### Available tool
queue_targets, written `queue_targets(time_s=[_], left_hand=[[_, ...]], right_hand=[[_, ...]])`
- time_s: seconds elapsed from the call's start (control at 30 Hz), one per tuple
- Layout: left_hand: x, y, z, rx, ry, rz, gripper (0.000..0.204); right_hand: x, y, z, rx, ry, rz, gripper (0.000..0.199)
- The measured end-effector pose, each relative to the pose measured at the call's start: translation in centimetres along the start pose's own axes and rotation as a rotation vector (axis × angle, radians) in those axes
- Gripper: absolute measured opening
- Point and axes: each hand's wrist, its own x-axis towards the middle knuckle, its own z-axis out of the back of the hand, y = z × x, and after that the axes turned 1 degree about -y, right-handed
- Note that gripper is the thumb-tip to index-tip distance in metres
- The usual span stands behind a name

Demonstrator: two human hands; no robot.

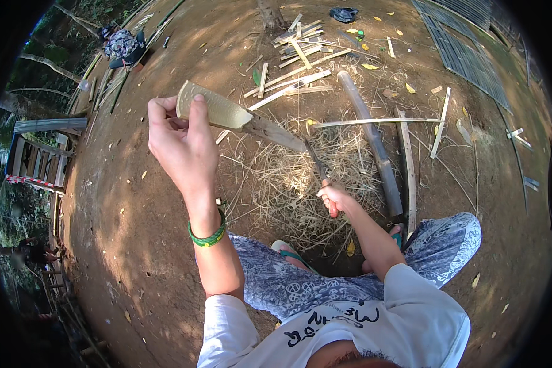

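Observation:
My left hand point(187, 138) is raised, pinching the wide, pale end of a split bamboo piece point(224, 111) between thumb and fingers. The piece narrows to a brownish strip that slants down to the right. My right hand point(336, 197) is wrapped round the orange-brown handle of a knife point(316, 161). Its dark blade points up and away from me, close to the strip's narrow tip; whether blade and tip touch I cannot tell. Below both hands lies a heap of pale bamboo shavings point(288, 196), spread on the ground between my legs.
A bamboo pole point(374, 147) lies right of the shavings, beside a long wooden slat point(407, 172). Several split strips point(297, 52) are piled near a tree trunk point(271, 15). A slatted bamboo panel point(466, 52) is at far right. Another person point(122, 46) sits at far left.

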Motion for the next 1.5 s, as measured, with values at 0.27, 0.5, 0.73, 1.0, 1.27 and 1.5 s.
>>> queue_targets(time_s=[0.27,0.5,0.73,1.0,1.27,1.5], left_hand=[[0.4,1.2,0.5,-0.060,0.005,0.008,0.015],[-0.9,1.0,1.7,-0.157,0.105,0.030,0.018],[-4.5,-1.5,1.8,-0.324,0.178,-0.122,0.028],[-7.3,-5.3,0.3,-0.302,0.308,-0.390,0.026],[-11.0,-6.8,0.7,-0.365,0.367,-0.523,0.028],[-12.0,-6.6,0.9,-0.363,0.394,-0.520,0.029]], right_hand=[[-3.7,-0.7,-0.9,-0.289,-0.226,0.124,0.033],[-7.8,-1.8,-1.7,-0.470,-0.334,0.271,0.035],[-19.6,2.3,-6.4,-0.194,-0.198,0.558,0.047],[-37.6,5.4,-8.0,-0.157,0.027,0.867,0.044],[-42.2,3.5,-7.8,-0.251,0.074,0.836,0.041],[-42.3,2.9,-7.7,-0.297,0.026,0.808,0.038]])
